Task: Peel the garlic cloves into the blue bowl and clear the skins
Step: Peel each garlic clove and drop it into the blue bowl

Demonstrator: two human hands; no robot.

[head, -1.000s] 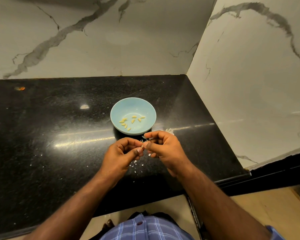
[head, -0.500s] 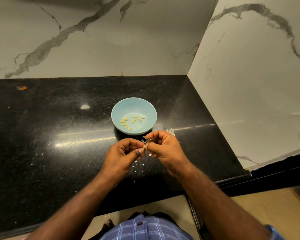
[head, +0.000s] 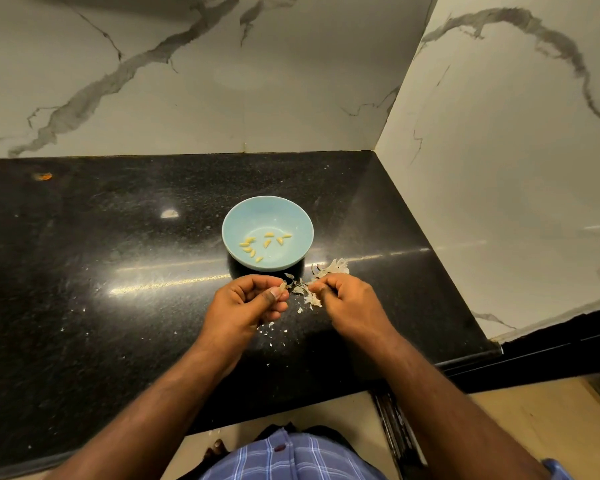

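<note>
Two hands work over a black table, just at 6 o'clock of the bowl (head: 300, 216). The left hand (head: 246, 303) has its fingers curled, and its thumb and forefinger pinch a small pale clove (head: 282, 286) at the fingertips. The right hand (head: 352, 301) is curled too, knuckles up, with its fingertips down among the skins (head: 329, 268); whether it grips a piece of skin cannot be told. The hands are apart, with loose skins lying between them.

The blue bowl stands upright on the table (head: 101, 271) near the middle of the view. Nine or so peeled yellow cloves (head: 267, 243) lie scattered on its floor, most toward its 7 o'clock side.

The biggest heap of skins lies at the bowl's 4 o'clock, just beside its rim and touching the right hand's far edge. Smaller flakes (head: 271, 332) are strewn on the table at 6 o'clock of the hands, toward the table's near edge.

White marble walls (head: 187, 98) with grey veins rise at 12 and 3 o'clock of the table. A small orange speck (head: 42, 176) sits at the table's far left. A blue checked shirt (head: 291, 459) shows at the bottom edge.
</note>
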